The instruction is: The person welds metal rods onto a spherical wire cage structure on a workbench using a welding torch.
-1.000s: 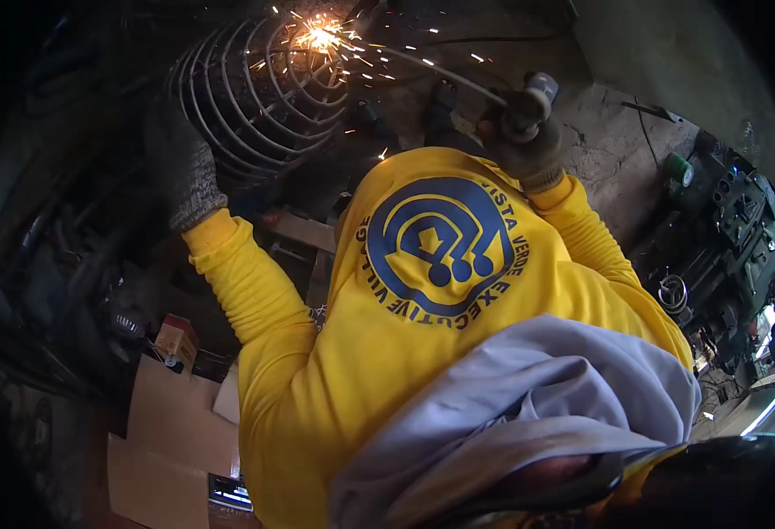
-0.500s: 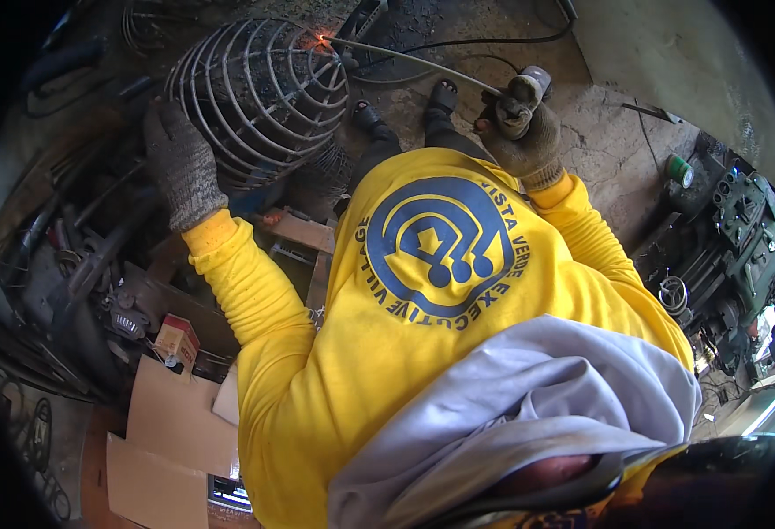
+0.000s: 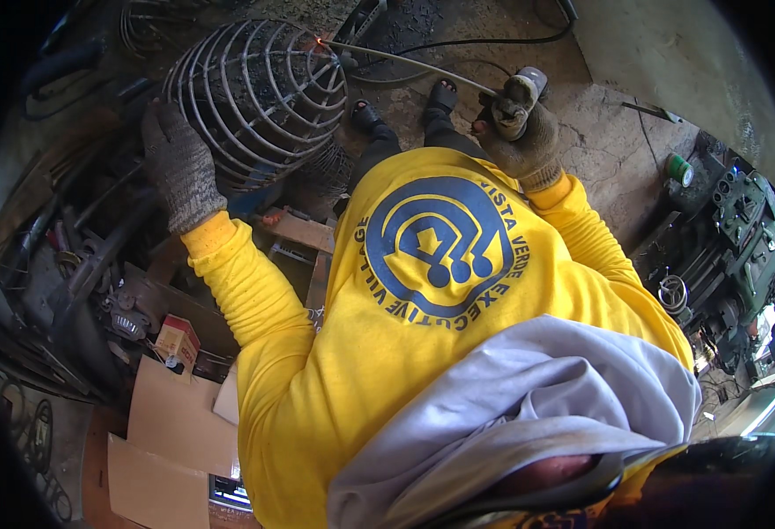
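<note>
A rounded cage of grey metal bars (image 3: 268, 101) lies at the upper left. My left hand (image 3: 178, 167), in a dark knitted glove, is closed at the cage's left edge; the cage partly hides its fingers. My right hand (image 3: 533, 145), also gloved, grips a worn welding electrode holder (image 3: 520, 101). From the holder a long thin welding rod (image 3: 414, 62) reaches left to the cage. Its tip meets the upper right of the bars, where a small orange-red spot (image 3: 320, 41) glows.
A black cable (image 3: 484, 40) runs across the floor beyond my feet (image 3: 405, 115). Cardboard (image 3: 171, 414) and a small box (image 3: 176, 342) lie at the lower left. Green machinery (image 3: 740, 256) and a green can (image 3: 679, 170) stand at the right, with metal scrap (image 3: 70, 256) at the left.
The glow at the rod's tip has shrunk from a bright orange flare to a small spot. Both hands and the cage have hardly moved.
</note>
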The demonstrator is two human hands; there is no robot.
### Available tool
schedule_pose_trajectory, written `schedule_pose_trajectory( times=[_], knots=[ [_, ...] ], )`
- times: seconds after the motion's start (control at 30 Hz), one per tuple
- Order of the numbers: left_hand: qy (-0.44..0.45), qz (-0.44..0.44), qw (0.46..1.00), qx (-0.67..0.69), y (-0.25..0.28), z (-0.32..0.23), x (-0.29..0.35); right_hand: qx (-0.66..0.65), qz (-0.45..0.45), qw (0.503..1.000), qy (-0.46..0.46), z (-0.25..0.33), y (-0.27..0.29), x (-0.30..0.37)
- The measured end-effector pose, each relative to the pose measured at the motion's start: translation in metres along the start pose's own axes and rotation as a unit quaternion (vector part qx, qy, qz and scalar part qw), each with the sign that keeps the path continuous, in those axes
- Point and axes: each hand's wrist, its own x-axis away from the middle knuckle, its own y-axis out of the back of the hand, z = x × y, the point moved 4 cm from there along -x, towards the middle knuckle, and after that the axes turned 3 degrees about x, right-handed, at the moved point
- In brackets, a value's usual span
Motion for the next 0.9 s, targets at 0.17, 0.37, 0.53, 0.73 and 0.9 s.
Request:
schedule_pose_trajectory(
  times=[0.17, 0.37, 0.53, 0.73, 0.9],
  knots=[
    [-0.004, -0.004, 1.0, -0.015, -0.003, 0.005, 0.0, 0.073, -0.027, 0.996, 0.052, 0.0, -0.006, -0.004],
    [-0.312, -0.051, 0.924, -0.213, -0.009, 0.03, -0.003, 0.023, -0.019, 0.999, -0.033, 0.005, -0.004, -0.004],
    [-0.332, -0.067, 0.906, -0.256, -0.014, 0.04, -0.015, 0.067, -0.007, 0.997, 0.039, -0.006, -0.003, -0.001],
    [-0.378, -0.081, 0.872, -0.301, -0.013, 0.044, -0.009, -0.097, -0.043, 0.993, -0.051, -0.002, -0.002, 0.001],
    [-0.249, 0.014, 0.961, -0.118, -0.011, 0.02, -0.006, 0.098, -0.02, 0.995, 0.004, -0.004, 0.007, 0.001]
  ],
)
